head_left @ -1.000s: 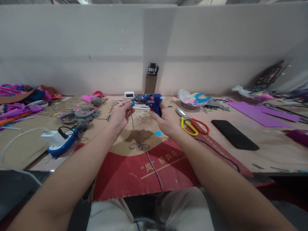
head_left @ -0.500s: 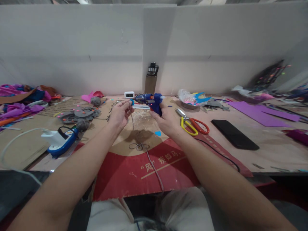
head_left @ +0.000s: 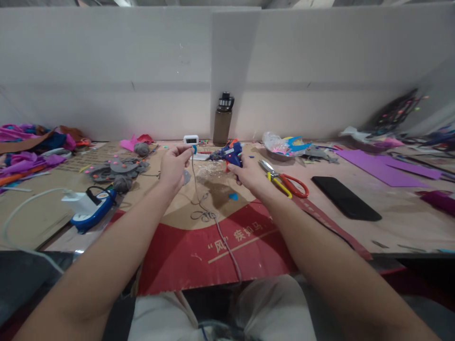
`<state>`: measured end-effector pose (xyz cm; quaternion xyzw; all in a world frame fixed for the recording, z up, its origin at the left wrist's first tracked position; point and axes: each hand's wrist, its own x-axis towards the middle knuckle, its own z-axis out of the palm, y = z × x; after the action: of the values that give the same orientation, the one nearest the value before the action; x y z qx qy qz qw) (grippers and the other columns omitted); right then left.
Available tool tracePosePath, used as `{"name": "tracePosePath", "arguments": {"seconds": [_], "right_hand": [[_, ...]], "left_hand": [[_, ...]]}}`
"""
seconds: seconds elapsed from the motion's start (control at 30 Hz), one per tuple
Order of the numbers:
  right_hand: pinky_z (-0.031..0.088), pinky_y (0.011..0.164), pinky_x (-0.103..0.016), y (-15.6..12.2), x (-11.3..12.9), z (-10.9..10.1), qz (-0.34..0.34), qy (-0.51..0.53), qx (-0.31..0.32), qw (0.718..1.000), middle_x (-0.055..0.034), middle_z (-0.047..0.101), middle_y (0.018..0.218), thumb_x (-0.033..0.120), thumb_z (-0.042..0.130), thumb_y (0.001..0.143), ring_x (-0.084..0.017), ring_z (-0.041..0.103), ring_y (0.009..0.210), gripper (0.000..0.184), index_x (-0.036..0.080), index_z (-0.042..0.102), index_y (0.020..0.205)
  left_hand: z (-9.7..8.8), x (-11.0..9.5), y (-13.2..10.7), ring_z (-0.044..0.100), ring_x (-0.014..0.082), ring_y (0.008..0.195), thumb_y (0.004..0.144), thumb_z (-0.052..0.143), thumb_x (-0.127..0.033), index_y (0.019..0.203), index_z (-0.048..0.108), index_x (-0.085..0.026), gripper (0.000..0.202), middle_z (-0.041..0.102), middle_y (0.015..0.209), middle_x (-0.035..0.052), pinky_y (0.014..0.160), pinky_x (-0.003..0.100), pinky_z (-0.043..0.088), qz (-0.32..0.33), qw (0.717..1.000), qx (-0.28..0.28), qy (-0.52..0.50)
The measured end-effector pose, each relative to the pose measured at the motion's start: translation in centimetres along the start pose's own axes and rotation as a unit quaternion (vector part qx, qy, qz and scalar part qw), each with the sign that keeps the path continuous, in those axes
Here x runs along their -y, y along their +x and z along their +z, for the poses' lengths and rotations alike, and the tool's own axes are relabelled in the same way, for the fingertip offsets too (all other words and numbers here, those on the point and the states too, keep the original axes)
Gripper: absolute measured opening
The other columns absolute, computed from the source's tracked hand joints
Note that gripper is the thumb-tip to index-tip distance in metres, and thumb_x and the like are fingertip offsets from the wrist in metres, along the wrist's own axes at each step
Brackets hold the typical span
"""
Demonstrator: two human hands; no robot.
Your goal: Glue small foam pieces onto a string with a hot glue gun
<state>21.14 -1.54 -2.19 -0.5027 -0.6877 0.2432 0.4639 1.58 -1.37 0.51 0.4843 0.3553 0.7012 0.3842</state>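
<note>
My left hand (head_left: 175,165) pinches a small blue piece (head_left: 194,149) between thumb and fingertips. From that piece a grey cord (head_left: 195,179) hangs down, loops on the cardboard and trails toward my lap. My right hand (head_left: 247,169) is wrapped round a blue glue gun (head_left: 232,155), whose nozzle end is low and points left over a patch of dried glue scraps (head_left: 209,171). A white strip (head_left: 201,157) lies beside the nozzle. On the cardboard below sits a small blue scrap (head_left: 233,196). A grey scrap (head_left: 186,177) shows next to my left hand.
Scissors (head_left: 282,179) with red and yellow handles and a black phone (head_left: 345,198) lie to the right. A bottle (head_left: 222,119) and small white clock (head_left: 191,139) stand at the back. A blue-and-white power strip (head_left: 93,211) is at left; a bowl (head_left: 280,155) holds scraps.
My right hand has lowered and tilted the glue gun, its nozzle now down by the table. My left hand has shifted slightly left with the blue piece, uncovering a grey scrap.
</note>
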Motion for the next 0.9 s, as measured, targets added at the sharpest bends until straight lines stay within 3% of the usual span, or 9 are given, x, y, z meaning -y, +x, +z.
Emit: {"name": "tracePosePath", "arguments": {"seconds": [0.13, 0.23, 0.3, 0.43, 0.53, 0.6, 0.7, 0.8, 0.9], "right_hand": [[0.043, 0.053, -0.031, 0.6, -1.8, -0.4, 0.110, -0.105, 0.074, 0.986, -0.0026, 0.057, 0.063, 0.034, 0.054, 0.076, -0.014, 0.051, 0.050, 0.016, 0.018, 0.054, 0.078], [0.045, 0.068, -0.036, 0.4, -2.0, -1.0, 0.062, -0.225, 0.002, 0.972, -0.0076, 0.059, 0.070, 0.035, 0.060, 0.071, -0.020, 0.057, 0.068, 0.019, 0.018, 0.052, 0.068], [0.043, 0.077, -0.038, 0.1, -1.2, -1.1, 0.007, -0.235, -0.066, 0.970, -0.0095, 0.059, 0.077, 0.034, 0.060, 0.071, -0.021, 0.056, 0.080, 0.018, 0.018, 0.052, 0.069], [0.045, 0.076, -0.035, -0.9, 2.1, 0.1, -0.031, -0.027, -0.058, 0.997, -0.0061, 0.059, 0.085, 0.039, 0.049, 0.080, -0.017, 0.056, 0.079, 0.021, 0.018, 0.050, 0.084], [0.047, 0.077, -0.032, -1.6, 4.2, 1.8, -0.030, 0.184, 0.001, 0.982, -0.0063, 0.061, 0.096, 0.038, 0.055, 0.078, -0.014, 0.059, 0.086, 0.027, 0.020, 0.042, 0.094], [0.049, 0.075, -0.031, -1.7, 4.8, 2.8, -0.016, 0.264, 0.035, 0.964, -0.0039, 0.061, 0.093, 0.034, 0.059, 0.075, -0.013, 0.060, 0.081, 0.033, 0.022, 0.037, 0.097], [0.050, 0.063, -0.029, -1.5, 4.7, 3.4, 0.003, 0.295, 0.049, 0.954, 0.0023, 0.058, 0.078, 0.032, 0.056, 0.076, -0.011, 0.057, 0.063, 0.029, 0.023, 0.036, 0.095], [0.047, 0.055, -0.025, -1.3, 4.1, 3.1, -0.017, 0.227, 0.014, 0.974, 0.0029, 0.054, 0.073, 0.032, 0.051, 0.079, -0.010, 0.053, 0.060, 0.015, 0.023, 0.043, 0.088], [0.045, 0.061, -0.025, -1.2, 4.0, 2.3, -0.049, 0.138, -0.031, 0.989, 0.0008, 0.057, 0.076, 0.033, 0.047, 0.081, -0.011, 0.054, 0.069, 0.011, 0.022, 0.049, 0.081]], "left_hand": [[0.7, -0.6, -1.1, 0.044, 0.0065, 0.051, 0.064, 0.067, -0.016, 0.069, 0.066, -0.017, 0.005, 0.057, 0.060, -0.0016, 0.049, 0.019, 0.032, 0.064, 0.990, 0.012, 0.122], [1.0, -1.2, -1.8, 0.049, 0.0091, 0.059, 0.064, 0.066, -0.013, 0.067, 0.067, -0.017, 0.005, 0.060, 0.065, 0.0001, 0.057, 0.021, 0.036, 0.114, 0.972, 0.034, 0.202], [1.0, -1.4, -2.1, 0.050, 0.0107, 0.062, 0.067, 0.064, -0.013, 0.068, 0.067, -0.018, 0.006, 0.060, 0.068, 0.0008, 0.061, 0.022, 0.038, 0.158, 0.955, 0.046, 0.247], [0.8, -1.6, -2.2, 0.050, 0.0133, 0.070, 0.068, 0.062, -0.011, 0.069, 0.066, -0.020, 0.010, 0.059, 0.073, 0.0014, 0.069, 0.024, 0.038, 0.233, 0.919, 0.056, 0.312], [0.7, -1.5, -2.3, 0.050, 0.0138, 0.072, 0.067, 0.062, -0.010, 0.070, 0.066, -0.020, 0.011, 0.059, 0.074, 0.0016, 0.072, 0.025, 0.039, 0.246, 0.908, 0.067, 0.331], [0.8, -1.4, -2.3, 0.050, 0.0129, 0.069, 0.068, 0.062, -0.012, 0.072, 0.066, -0.020, 0.010, 0.060, 0.074, 0.0013, 0.070, 0.025, 0.039, 0.235, 0.911, 0.071, 0.331], [1.2, -1.1, -2.5, 0.053, 0.0108, 0.061, 0.070, 0.063, -0.015, 0.075, 0.065, -0.018, 0.006, 0.061, 0.070, 0.0006, 0.061, 0.023, 0.042, 0.167, 0.944, 0.069, 0.276], [1.7, -0.7, -2.6, 0.057, 0.0107, 0.055, 0.068, 0.066, -0.018, 0.080, 0.063, -0.017, 0.012, 0.062, 0.069, 0.0011, 0.055, 0.022, 0.046, 0.060, 0.978, 0.096, 0.173], [2.1, -0.6, -2.7, 0.061, 0.0123, 0.057, 0.065, 0.071, -0.018, 0.082, 0.065, -0.015, 0.018, 0.065, 0.071, 0.0035, 0.057, 0.024, 0.050, -0.021, 0.988, 0.114, 0.104]]}}
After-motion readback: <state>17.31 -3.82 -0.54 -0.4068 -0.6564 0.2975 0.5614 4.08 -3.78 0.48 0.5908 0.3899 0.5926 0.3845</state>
